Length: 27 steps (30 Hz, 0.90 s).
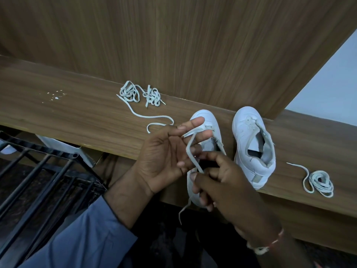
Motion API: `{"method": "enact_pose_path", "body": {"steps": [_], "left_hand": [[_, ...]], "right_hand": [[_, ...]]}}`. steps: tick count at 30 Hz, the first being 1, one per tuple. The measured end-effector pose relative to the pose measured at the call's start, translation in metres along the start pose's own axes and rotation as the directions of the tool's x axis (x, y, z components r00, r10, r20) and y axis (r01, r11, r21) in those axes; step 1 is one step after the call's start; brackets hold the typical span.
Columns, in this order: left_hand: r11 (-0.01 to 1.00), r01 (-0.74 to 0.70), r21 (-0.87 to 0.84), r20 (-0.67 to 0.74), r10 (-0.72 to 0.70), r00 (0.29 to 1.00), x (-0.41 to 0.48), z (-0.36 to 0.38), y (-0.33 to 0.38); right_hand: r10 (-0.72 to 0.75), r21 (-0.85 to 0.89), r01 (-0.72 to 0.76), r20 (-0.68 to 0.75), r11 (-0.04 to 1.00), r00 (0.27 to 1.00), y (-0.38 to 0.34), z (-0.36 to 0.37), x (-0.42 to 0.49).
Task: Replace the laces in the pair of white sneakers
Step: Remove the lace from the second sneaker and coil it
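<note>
Nearest the camera, at lower left of the frame, a blue sleeve (77,235) leads up to the left hand (164,153). A wrist with a bracelet (270,244) at lower right leads up to the right hand (228,190). The hands are close together over the heel end of a sneaker (207,118).

The right hand pinches a lace (190,151) between thumb and fingers. The left hand is spread, its fingers mostly straight, and the lace lies across them; I see no pinch there. The lace's loose tail hangs below the hands, past the worktop's front edge.

The sneaker lies lengthwise away from the person. Its toe points to the top of the frame and its heel is at the front edge, under the hands. The lace runs up from the hands toward the toe-end eyelets, so the next threading seems to lie just beyond the fingertips, along that axis. The left hand reaches further toward the toe; the right hand holds the working part of the lace.

Just right of it stands the other sneaker (243,130), unlaced, tongue open, toe the same way. Further right lies a coiled lace (320,182). Beyond the hands, at upper centre, are two tangled lace piles (129,92) (153,96), one trailing a long end toward the left hand.

The worktop (77,113) is a brown wood-grain ledge with white specks (56,96) at left. A matching panel (173,45) rises behind it, with pale wall (328,84) at right. A black metal rack (38,171) sits below at left.
</note>
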State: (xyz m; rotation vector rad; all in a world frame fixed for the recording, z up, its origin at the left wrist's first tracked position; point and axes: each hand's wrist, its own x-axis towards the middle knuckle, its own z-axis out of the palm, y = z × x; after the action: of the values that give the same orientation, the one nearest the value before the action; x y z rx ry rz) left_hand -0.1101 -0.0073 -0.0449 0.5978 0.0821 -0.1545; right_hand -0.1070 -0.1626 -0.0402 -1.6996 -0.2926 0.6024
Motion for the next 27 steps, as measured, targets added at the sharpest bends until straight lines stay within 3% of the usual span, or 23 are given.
{"method": "enact_pose_path", "body": {"steps": [2, 4, 6, 7, 9, 10, 12, 13, 18, 22, 27], "left_hand": [[0.999, -0.002, 0.036, -0.035, 0.003, 0.999, 0.002, -0.003, -0.002], [0.998, -0.027, 0.061, -0.081, 0.032, 0.996, 0.006, -0.008, -0.006], [0.992, -0.076, 0.104, -0.079, 0.084, 0.993, 0.010, -0.012, -0.009], [0.983, -0.103, 0.154, -0.064, 0.114, 0.991, 0.011, -0.012, -0.011], [0.917, -0.153, 0.369, -0.071, 0.191, 0.979, 0.014, -0.015, -0.017], [0.822, -0.169, 0.543, -0.096, 0.261, 0.961, 0.015, -0.018, -0.021], [0.493, -0.141, 0.858, -0.082, 0.403, 0.912, 0.016, -0.026, -0.029], [0.360, -0.110, 0.926, -0.057, 0.423, 0.904, 0.018, -0.031, -0.032], [0.070, 0.023, 0.997, -0.048, 0.377, 0.925, 0.031, -0.041, -0.049], [-0.018, -0.107, 0.994, 0.103, 0.473, 0.875, 0.030, -0.032, -0.056], [-0.194, -0.149, 0.970, 0.213, 0.370, 0.904, 0.011, -0.030, -0.051]], "right_hand": [[-0.083, 0.244, 0.095, -0.058, 0.965, 0.995, -0.012, -0.016, 0.004], [-0.295, 0.328, 0.366, -0.248, 0.871, 0.923, -0.028, -0.038, 0.014], [-0.506, 0.113, 0.554, -0.290, 0.825, 0.812, -0.039, -0.053, 0.030], [-0.553, -0.043, 0.563, -0.257, 0.826, 0.792, -0.038, -0.057, 0.041], [-0.495, -0.340, 0.417, -0.189, 0.843, 0.848, -0.027, -0.059, 0.063], [-0.443, -0.486, 0.324, -0.150, 0.812, 0.884, -0.019, -0.058, 0.071], [-0.377, -0.653, 0.232, -0.090, 0.721, 0.922, 0.001, -0.055, 0.083], [-0.363, -0.664, 0.218, -0.087, 0.716, 0.928, 0.011, -0.054, 0.085], [-0.283, -0.540, 0.153, -0.166, 0.827, 0.945, 0.030, -0.049, 0.071], [-0.289, -0.638, 0.145, -0.126, 0.756, 0.949, 0.036, -0.041, 0.064], [-0.325, -0.549, 0.153, -0.231, 0.822, 0.917, 0.032, -0.038, 0.052]]}}
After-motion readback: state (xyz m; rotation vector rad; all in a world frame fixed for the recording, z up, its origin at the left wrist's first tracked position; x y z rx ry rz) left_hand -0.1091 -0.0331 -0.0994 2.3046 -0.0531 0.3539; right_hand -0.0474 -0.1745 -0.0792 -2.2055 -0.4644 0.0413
